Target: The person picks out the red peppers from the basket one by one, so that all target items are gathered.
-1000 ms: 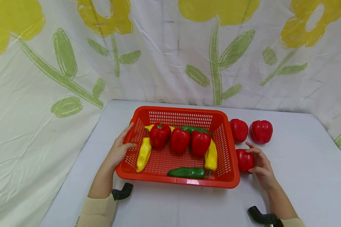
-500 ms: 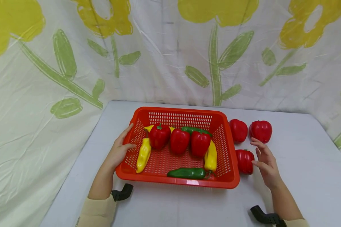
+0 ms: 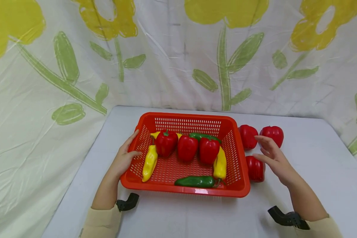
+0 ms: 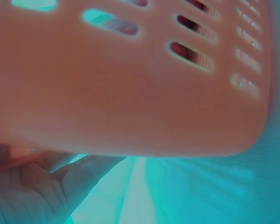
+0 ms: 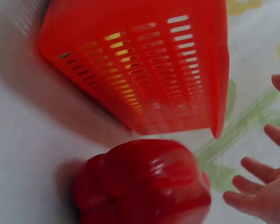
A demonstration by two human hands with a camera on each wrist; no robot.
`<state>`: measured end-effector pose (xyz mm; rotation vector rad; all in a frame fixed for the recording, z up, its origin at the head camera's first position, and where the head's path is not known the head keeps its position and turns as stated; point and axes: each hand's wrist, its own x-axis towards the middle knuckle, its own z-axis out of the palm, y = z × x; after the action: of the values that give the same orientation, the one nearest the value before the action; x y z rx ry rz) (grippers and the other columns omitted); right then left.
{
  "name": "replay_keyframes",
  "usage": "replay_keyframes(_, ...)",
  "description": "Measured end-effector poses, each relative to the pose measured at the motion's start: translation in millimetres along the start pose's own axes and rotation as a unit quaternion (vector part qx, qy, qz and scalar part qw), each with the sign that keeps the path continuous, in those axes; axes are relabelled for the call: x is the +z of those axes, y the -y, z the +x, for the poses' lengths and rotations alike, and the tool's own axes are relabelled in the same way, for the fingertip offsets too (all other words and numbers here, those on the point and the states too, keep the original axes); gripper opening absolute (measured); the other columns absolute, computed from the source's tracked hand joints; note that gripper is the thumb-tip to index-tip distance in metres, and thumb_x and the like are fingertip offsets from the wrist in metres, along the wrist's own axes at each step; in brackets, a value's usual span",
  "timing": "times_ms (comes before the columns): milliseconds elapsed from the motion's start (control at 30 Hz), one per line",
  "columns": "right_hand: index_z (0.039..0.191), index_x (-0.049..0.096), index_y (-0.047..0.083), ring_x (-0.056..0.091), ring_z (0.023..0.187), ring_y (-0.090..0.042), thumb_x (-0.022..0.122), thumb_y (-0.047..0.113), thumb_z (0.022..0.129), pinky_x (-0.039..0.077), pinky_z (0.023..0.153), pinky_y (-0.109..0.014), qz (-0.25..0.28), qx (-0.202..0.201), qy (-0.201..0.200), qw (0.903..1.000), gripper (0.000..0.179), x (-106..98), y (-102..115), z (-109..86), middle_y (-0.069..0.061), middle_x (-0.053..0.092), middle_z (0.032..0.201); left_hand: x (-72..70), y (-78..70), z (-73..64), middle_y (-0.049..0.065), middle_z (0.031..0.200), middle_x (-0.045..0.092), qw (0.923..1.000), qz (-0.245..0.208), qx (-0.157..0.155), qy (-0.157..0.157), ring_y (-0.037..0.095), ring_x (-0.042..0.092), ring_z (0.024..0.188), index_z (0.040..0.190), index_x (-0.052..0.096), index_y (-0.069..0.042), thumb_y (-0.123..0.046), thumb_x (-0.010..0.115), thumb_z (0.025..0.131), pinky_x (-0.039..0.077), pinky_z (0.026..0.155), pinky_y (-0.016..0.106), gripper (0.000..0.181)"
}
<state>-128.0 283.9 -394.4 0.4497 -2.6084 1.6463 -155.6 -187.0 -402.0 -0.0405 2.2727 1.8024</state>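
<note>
On the left, my left hand (image 3: 123,160) holds the side of a red plastic basket (image 3: 184,189), thumb over the rim; the left wrist view shows the basket wall (image 4: 107,93) beside the hand (image 4: 42,191). My right hand (image 3: 275,160) hovers with parted fingers over the nearest of three red bell peppers right of the basket, holding nothing. That bell pepper (image 3: 255,170) lies close to the basket's right side. Behind it are a second bell pepper (image 3: 247,137) and a third bell pepper (image 3: 272,132), partly hidden by the fingers.
In the basket sit three red bell peppers (image 3: 187,148), long yellow peppers (image 3: 149,163) and long green peppers (image 3: 196,181). A white cloth (image 3: 309,155) covers the table. Behind hangs a flower-printed curtain (image 3: 172,66).
My right hand has let go of the nearest bell pepper, drawn away to the right, then moved forward over it toward the back pair. The left hand and basket stay put.
</note>
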Motion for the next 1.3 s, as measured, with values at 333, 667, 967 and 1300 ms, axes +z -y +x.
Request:
replay_keyframes(333,0.14,0.027,0.006,0.024,0.132,-0.043,0.065,0.016,0.083,0.033,0.097,-0.066,-0.024,0.073,0.084,0.9935,0.069,1,28,24.5,-0.022,0.029,0.144,0.0,-0.1,-0.9,0.006,0.156,0.016,1.0,0.001,-0.005,0.0,0.035,0.037,0.13,0.148,0.017,-0.037,0.0,0.043,0.089,0.047,0.094,0.046,0.074)
replay_keyframes(667,0.138,0.029,0.006,0.03,0.131,-0.043,0.064,0.017,0.085,0.054,0.083,-0.047,-0.02,0.07,0.133,0.9884,0.065,5,44,49.7,-0.02,0.036,0.139,1.3,-1.1,-0.6,0.005,0.156,0.016,1.0,0.002,0.001,0.0,0.035,0.039,0.128,0.148,0.018,-0.036,0.0,0.043,0.089,0.049,0.092,0.045,0.074)
replay_keyframes(967,0.139,0.029,0.012,0.021,0.135,-0.044,0.064,0.024,0.086,0.053,0.082,-0.053,-0.027,0.095,0.179,0.9789,0.065,12,65,68.1,-0.022,0.029,0.145,1.5,-1.9,0.8,0.006,0.156,0.018,1.0,0.002,0.003,0.0,0.035,0.04,0.127,0.148,0.019,-0.036,0.001,0.043,0.089,0.051,0.09,0.044,0.073)
replay_keyframes(1300,0.138,0.032,0.015,0.025,0.132,-0.041,0.069,0.028,0.081,0.054,0.083,-0.048,-0.084,0.088,0.214,0.9693,0.069,27,82,84.5,-0.017,0.032,0.142,0.4,-1.7,-0.5,0.006,0.156,0.017,1.0,0.002,-0.001,0.0,0.035,0.039,0.129,0.149,0.017,-0.036,0.001,0.042,0.089,0.048,0.093,0.045,0.074)
